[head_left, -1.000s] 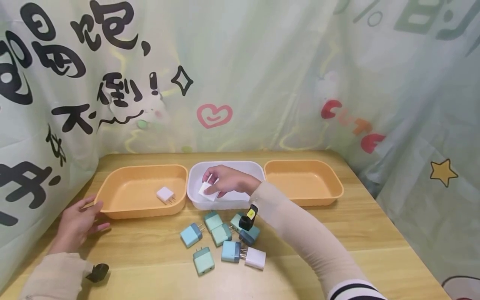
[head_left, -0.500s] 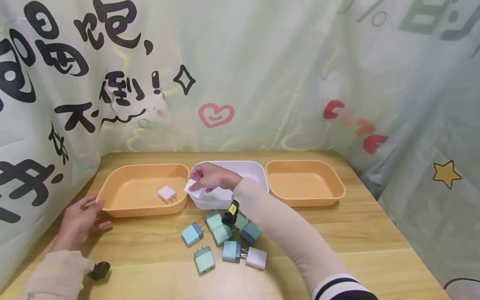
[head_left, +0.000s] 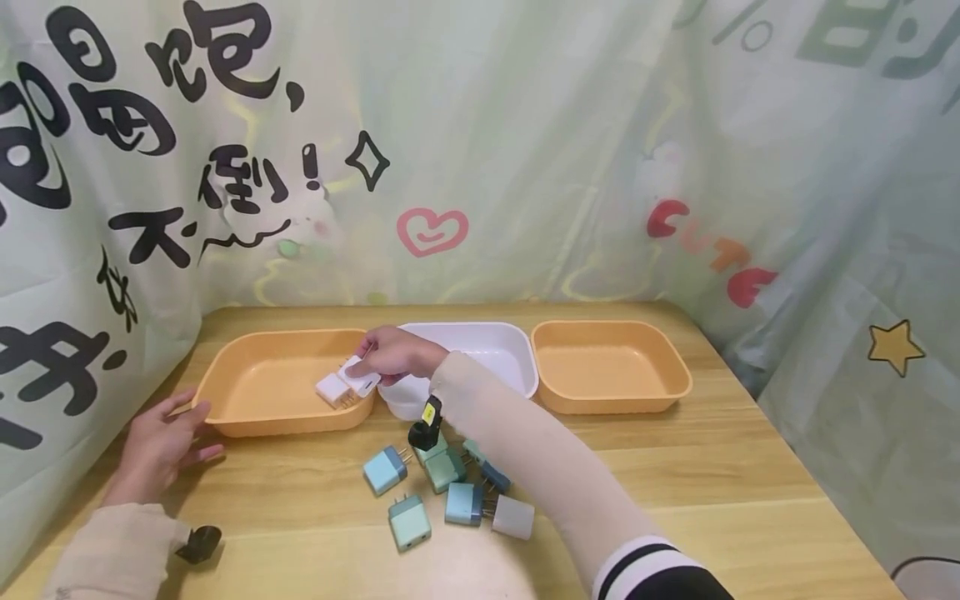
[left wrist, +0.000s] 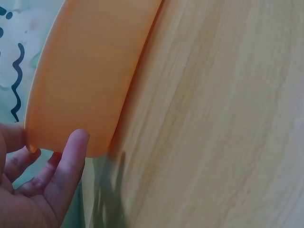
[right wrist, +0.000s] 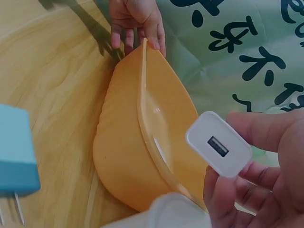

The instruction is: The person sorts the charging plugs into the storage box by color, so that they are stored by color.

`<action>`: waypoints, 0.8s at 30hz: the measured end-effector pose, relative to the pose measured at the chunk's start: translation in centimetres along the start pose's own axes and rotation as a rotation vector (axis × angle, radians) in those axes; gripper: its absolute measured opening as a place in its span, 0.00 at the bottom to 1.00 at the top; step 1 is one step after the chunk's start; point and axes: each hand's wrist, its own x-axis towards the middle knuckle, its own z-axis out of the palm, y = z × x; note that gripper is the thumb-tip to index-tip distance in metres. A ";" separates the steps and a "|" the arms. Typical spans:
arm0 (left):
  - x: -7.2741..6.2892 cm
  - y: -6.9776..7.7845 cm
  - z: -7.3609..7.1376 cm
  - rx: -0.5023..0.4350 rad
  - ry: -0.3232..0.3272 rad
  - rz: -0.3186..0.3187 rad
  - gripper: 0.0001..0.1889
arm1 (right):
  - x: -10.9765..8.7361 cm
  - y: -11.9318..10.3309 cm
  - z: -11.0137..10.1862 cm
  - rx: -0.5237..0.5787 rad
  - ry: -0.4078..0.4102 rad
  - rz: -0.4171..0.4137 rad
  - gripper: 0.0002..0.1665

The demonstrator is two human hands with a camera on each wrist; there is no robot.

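left hand (head_left: pixel 159 442): at the left end of the left orange tray (head_left: pixel 255 375), thumb and finger appearing to pinch its rim; presumably this keeps the tray from sliding on the table (head_left: pixel 645 500). within that tray, toward its right end, lies the resting white charger (head_left: pixel 332 389).

right hand (head_left: pixel 399 350): narrow grip, pinching the held white charger (head_left: pixel 362 377) above the tray's right end. fingers bear on its sides and leave the port face exposed, a hold seemingly chosen for control. contact between the two chargers cannot be told.

in front of the trays, loose chargers (head_left: pixel 444 472), blue and green, lie clustered, apparently for easy reach; the right sleeve (head_left: pixel 540 433) hides part. the loose white charger (head_left: pixel 513 517) lies at their right.

white tray (head_left: pixel 498 354) and right orange tray (head_left: pixel 615 367): continuing the row rightward, evidently aligned to keep every tray reachable.
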 end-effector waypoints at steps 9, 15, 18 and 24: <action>0.1 0.0 -0.2 0.001 0.002 0.011 0.40 | 1.8 -0.6 2.4 0.052 0.027 0.016 0.15; 0.0 0.2 -0.5 -0.004 0.008 0.026 0.40 | 2.8 -1.3 4.5 -0.013 0.078 0.012 0.14; 0.0 0.2 -0.4 -0.007 0.003 0.014 0.40 | 3.3 -1.5 5.2 -0.073 0.081 0.024 0.14; 0.2 0.0 -0.3 -0.014 -0.007 0.005 0.40 | 4.0 -1.5 6.2 -0.273 0.098 0.072 0.16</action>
